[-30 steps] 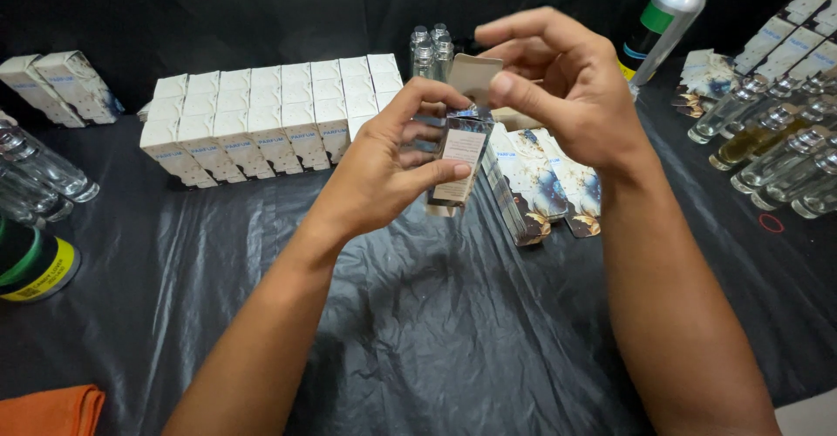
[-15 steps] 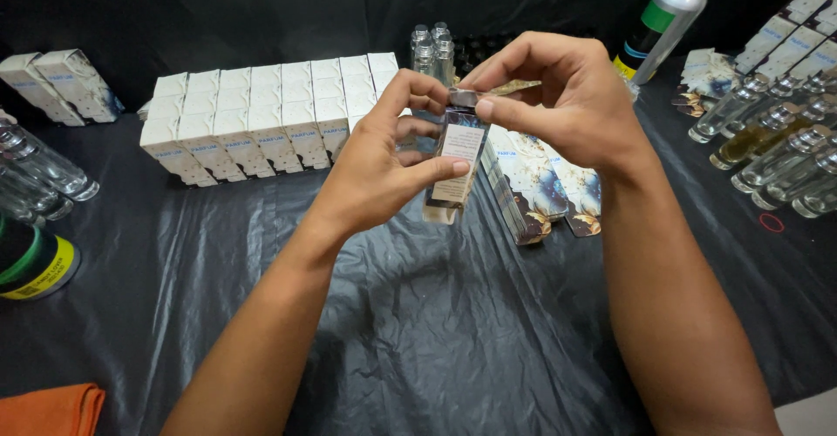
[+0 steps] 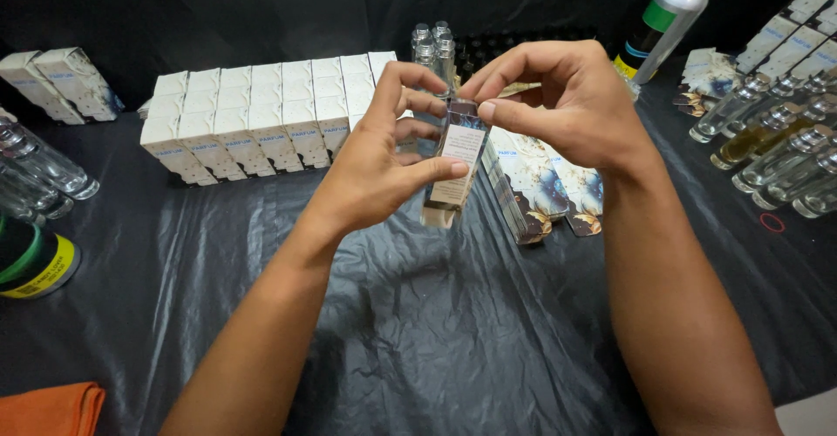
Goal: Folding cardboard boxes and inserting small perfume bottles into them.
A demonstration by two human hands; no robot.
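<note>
Between both hands: slim carton (image 3: pixel 455 164) | left hand (image 3: pixel 384 174) grips its body | right hand (image 3: pixel 558 105) pinches its top flap

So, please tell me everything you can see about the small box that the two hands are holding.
The small box is a slim, tall carton, apparently thin card, with a dark printed pattern and a pale label panel facing the camera. It is held nearly upright, slightly tilted, above the black plastic sheet. The left hand grips its sides; the right hand pinches its top end. Its bottom hangs free.
</note>
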